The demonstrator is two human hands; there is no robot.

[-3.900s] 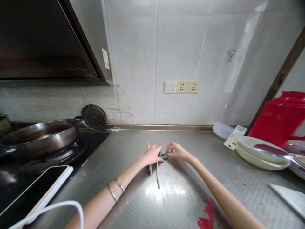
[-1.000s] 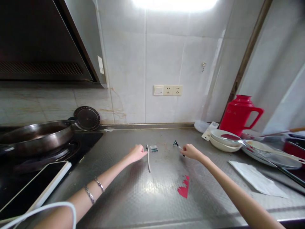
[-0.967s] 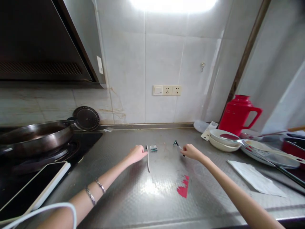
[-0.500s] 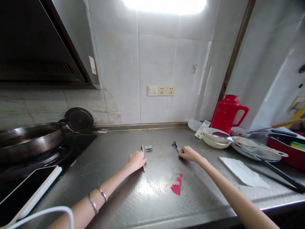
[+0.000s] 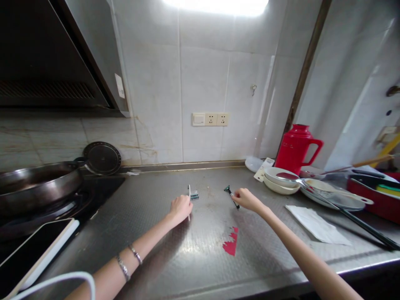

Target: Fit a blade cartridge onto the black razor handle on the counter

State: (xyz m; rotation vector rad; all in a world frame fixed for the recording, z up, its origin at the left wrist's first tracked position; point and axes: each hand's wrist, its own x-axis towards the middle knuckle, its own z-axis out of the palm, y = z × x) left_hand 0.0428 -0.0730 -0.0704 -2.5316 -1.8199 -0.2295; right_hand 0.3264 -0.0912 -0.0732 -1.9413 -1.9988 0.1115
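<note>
Closed around a thin white stick-like thing (image 5: 189,189), my left hand (image 5: 181,208) is low over the steel counter. I cannot make out its exact kind. Just right of its upper end lies a small clear-and-teal piece (image 5: 194,194), partly covered by the stick and hand. My right hand (image 5: 248,200) pinches a razor (image 5: 231,196) by its dark handle, the green-and-black head pointing up and left. Between the hands and nearer to me lies a jagged red scrap (image 5: 230,242), flat on the counter (image 5: 150,246).
To the left are a pan (image 5: 40,183) on the stove and a phone (image 5: 34,254) with a white cable (image 5: 62,275). At right stand a red thermos (image 5: 292,150), stacked bowls (image 5: 279,187), a plate with utensils (image 5: 337,198), a napkin (image 5: 317,225) and a red pot (image 5: 368,200).
The white stick has shifted slightly and now overlaps the clear-and-teal piece. The razor has turned a little, so its handle end now shows below my right fingers.
</note>
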